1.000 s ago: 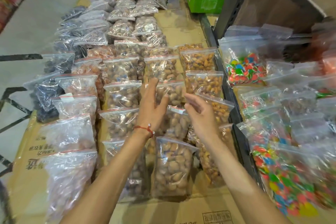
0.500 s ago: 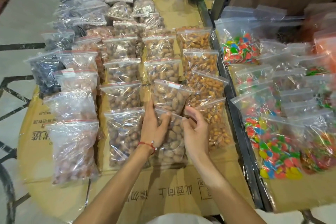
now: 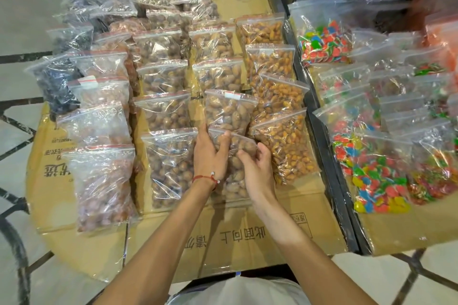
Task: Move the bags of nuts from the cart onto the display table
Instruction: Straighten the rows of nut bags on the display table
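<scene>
Nut bag (image 3: 234, 182) — long axis near-to-far, zip end away

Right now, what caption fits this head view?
Left hand and right hand hold a clear zip bag of brown nuts on the cardboard-covered table.
</scene>
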Demonstrator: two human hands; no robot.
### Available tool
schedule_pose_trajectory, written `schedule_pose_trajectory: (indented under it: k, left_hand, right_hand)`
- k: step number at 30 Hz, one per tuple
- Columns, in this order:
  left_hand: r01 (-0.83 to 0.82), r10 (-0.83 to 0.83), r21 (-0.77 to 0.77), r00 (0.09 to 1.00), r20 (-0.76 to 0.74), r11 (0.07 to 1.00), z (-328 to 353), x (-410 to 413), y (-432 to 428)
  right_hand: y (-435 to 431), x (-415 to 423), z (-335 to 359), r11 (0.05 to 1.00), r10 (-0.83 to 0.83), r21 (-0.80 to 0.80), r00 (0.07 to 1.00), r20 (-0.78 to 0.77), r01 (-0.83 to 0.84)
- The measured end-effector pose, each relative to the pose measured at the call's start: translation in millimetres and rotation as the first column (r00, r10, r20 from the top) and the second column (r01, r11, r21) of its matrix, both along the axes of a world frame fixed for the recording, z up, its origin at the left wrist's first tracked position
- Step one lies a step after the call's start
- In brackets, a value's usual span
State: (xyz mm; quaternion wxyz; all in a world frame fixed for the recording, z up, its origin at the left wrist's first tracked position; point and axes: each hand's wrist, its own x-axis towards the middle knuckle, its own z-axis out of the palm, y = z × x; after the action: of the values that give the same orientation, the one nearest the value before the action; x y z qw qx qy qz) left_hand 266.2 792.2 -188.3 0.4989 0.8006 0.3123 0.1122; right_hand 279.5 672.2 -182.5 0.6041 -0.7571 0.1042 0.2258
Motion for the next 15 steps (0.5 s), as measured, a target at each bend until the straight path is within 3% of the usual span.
schedule_pose_trajectory:
  k: [9,15]
  left_hand:
    - [-0.116,0.115,-0.252,0.993,-0.021,0.961,1.4,2.7,1.7]
    - [-0.121,0.123,-0.229,0.992,-0.005,0.966,7.5,9.3,-4.3]
  right_hand:
    - [1.8,21.1,2.4,0.975,0.214,-0.101,0.961,0.174,-0.198]
    - [-7.1,35.9,9.9,0.945,0.328,-0.064,0.925,0.193,-0.322]
